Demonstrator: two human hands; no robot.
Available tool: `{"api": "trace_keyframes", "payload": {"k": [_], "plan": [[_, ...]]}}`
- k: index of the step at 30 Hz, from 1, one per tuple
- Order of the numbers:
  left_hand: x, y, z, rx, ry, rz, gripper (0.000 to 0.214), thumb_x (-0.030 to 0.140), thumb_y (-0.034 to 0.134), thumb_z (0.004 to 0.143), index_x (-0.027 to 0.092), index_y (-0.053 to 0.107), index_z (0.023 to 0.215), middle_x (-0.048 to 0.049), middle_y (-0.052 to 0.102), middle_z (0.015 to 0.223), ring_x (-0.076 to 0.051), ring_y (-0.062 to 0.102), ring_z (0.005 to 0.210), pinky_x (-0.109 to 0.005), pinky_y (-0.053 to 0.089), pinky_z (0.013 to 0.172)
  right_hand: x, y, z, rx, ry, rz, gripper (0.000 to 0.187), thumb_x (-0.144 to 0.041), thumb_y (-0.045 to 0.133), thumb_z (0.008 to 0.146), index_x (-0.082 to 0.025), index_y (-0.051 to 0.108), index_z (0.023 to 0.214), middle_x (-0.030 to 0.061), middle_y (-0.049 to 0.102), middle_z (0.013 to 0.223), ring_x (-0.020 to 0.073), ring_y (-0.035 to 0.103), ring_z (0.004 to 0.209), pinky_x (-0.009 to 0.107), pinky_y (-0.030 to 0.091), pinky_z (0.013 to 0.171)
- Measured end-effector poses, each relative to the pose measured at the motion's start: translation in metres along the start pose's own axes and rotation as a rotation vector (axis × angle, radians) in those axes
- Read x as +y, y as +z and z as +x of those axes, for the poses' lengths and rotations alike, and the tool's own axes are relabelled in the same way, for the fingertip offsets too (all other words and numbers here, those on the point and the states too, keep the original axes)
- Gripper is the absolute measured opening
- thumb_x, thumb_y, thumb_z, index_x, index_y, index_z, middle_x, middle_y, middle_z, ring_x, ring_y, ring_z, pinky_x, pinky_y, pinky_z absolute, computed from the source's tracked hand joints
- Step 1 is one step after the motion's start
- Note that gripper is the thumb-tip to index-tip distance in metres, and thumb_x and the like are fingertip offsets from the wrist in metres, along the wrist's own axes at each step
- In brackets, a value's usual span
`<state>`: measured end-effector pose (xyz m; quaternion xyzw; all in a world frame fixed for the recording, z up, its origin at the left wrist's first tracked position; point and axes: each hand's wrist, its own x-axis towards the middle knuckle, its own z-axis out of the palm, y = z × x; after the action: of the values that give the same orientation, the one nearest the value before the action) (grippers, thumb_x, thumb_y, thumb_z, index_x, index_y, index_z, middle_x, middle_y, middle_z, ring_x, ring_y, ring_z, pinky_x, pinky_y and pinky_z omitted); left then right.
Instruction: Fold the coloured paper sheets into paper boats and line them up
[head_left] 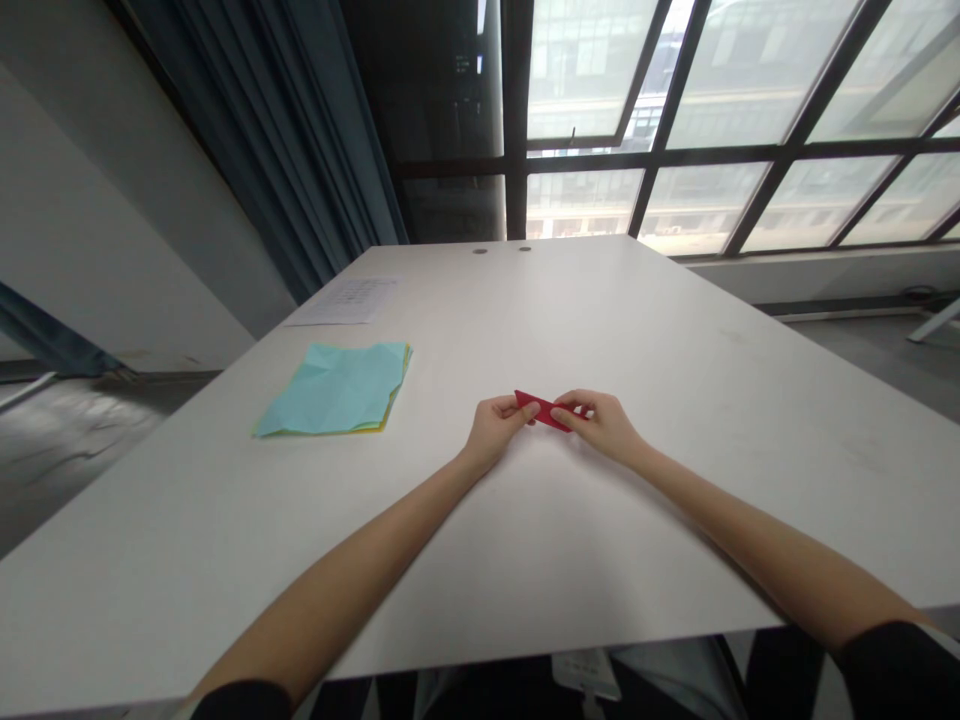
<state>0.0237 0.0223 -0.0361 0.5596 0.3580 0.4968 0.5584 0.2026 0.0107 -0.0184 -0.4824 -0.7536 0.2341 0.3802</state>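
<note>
A small piece of folded red paper [545,411] is held between my two hands, just over the middle of the white table. My left hand [496,428] pinches its left end, with the thumb on the near face. At the other end, the thumb and fingers of my right hand [601,424] are closed on the paper. The fingertips behind the red paper are partly hidden. To the left of my hands lies a stack of coloured paper [337,388], light blue on top with yellow edges showing beneath.
The white table [480,560] reaches from my body toward the windows [592,200]. A printed sheet [345,301] rests near its far left edge. Two round grommets [480,251] sit at the far end. A blue curtain [277,130] hangs behind the left side.
</note>
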Motion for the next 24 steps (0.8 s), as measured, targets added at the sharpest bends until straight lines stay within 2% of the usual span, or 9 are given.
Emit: {"api": "trace_keyframes", "payload": {"k": [4,7,9,13,16,19,24], "plan": [[-0.001,-0.001,0.001,0.049,0.033,0.015,0.02,0.033,0.067,0.069,0.013,0.068,0.071,0.0002,0.063,0.059,-0.009,0.053,0.056,-0.02,0.04,0.057,0.0,0.002,0.0,0.036,0.059,0.054,0.017,-0.034,0.058,0.075,-0.019,0.064,0.081,0.0022,0.068,0.076,0.0154,0.06,0.068,0.028,0.046,0.064],[-0.004,-0.004,0.003,0.146,0.033,-0.017,0.022,0.034,0.068,0.067,0.013,0.068,0.072,-0.0005,0.064,0.059,-0.009,0.054,0.056,-0.021,0.041,0.058,0.001,0.003,0.001,0.053,0.176,0.202,0.035,-0.037,0.067,0.067,-0.02,0.059,0.096,0.0029,0.068,0.079,0.0158,0.061,0.068,0.027,0.048,0.062],[-0.005,-0.006,0.005,0.203,0.026,-0.037,0.024,0.035,0.069,0.066,0.012,0.067,0.072,-0.0016,0.064,0.06,-0.01,0.055,0.056,-0.023,0.042,0.059,0.002,0.005,0.001,0.023,0.23,0.291,0.048,-0.037,0.07,0.063,-0.02,0.054,0.104,0.0026,0.067,0.077,0.0151,0.06,0.064,0.026,0.047,0.057],[-0.006,-0.008,0.007,0.243,0.003,-0.04,0.027,0.037,0.07,0.065,0.011,0.067,0.071,-0.0026,0.064,0.058,-0.011,0.055,0.054,-0.023,0.042,0.058,0.004,0.006,0.001,-0.029,0.227,0.356,0.049,-0.036,0.069,0.063,-0.019,0.052,0.105,-0.0014,0.062,0.063,0.0124,0.055,0.052,0.024,0.043,0.048],[-0.005,-0.006,0.006,0.227,-0.023,-0.055,0.027,0.036,0.07,0.064,0.011,0.067,0.073,-0.0027,0.064,0.058,-0.011,0.055,0.055,-0.023,0.042,0.057,0.004,0.004,0.002,-0.012,0.228,0.386,0.044,-0.035,0.068,0.065,-0.019,0.052,0.103,-0.0011,0.063,0.062,0.0128,0.056,0.053,0.023,0.043,0.049],[-0.004,-0.005,0.006,0.158,-0.054,-0.087,0.026,0.031,0.073,0.06,0.012,0.067,0.077,-0.0025,0.066,0.063,-0.01,0.056,0.057,-0.022,0.041,0.058,0.006,-0.001,0.004,-0.006,0.236,0.389,0.041,-0.034,0.069,0.064,-0.019,0.052,0.099,-0.0006,0.064,0.061,0.0137,0.058,0.054,0.024,0.044,0.051],[-0.006,-0.004,0.006,0.136,-0.071,-0.082,0.023,0.028,0.073,0.061,0.012,0.067,0.077,-0.0016,0.066,0.063,-0.009,0.056,0.056,-0.023,0.042,0.06,0.011,-0.006,0.004,-0.001,0.188,0.298,0.039,-0.035,0.069,0.064,-0.02,0.055,0.097,-0.0019,0.063,0.061,0.0135,0.057,0.053,0.023,0.042,0.049]]}}
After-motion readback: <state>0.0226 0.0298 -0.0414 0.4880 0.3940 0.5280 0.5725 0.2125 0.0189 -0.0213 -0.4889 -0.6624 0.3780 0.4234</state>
